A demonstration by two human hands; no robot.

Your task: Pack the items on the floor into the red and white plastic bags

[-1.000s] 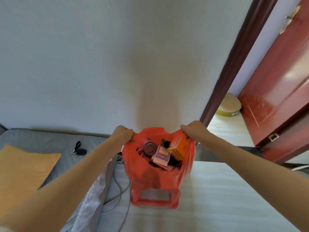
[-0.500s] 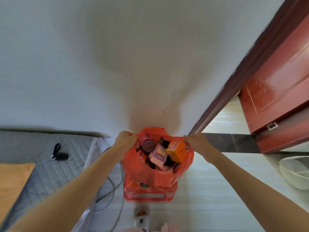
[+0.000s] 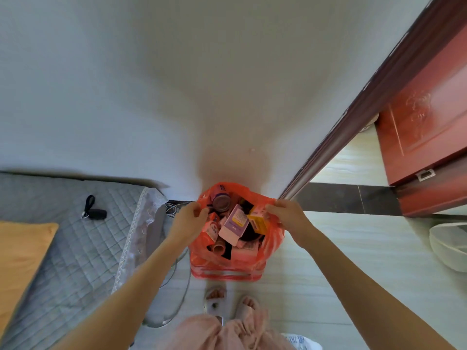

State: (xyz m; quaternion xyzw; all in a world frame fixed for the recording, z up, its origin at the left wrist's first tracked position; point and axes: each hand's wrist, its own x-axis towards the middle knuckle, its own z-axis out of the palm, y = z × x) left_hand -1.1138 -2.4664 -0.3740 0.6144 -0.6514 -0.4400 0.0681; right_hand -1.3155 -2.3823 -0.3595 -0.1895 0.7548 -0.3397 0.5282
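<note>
pale wood-grain floor [image 3: 353, 248] meets a plain white wall [image 3: 177, 84]; a grey quilted mattress [image 3: 75, 248] with an orange pillow [image 3: 20, 253] and a black key fob [image 3: 94, 213] lies at left, a red-brown panelled door [image 3: 429, 127] stands at right; a white mesh basket [image 3: 449, 245] is cut off by the right edge; the thing beneath the bag is mostly hidden; the red plastic bag [image 3: 270, 246] stands by the wall, crammed with a purple-and-white box [image 3: 233, 224], an orange box [image 3: 259, 223] and a round tin [image 3: 221, 202]; left hand [image 3: 190, 219] and right hand [image 3: 286, 215] each pinch its rim.
</note>
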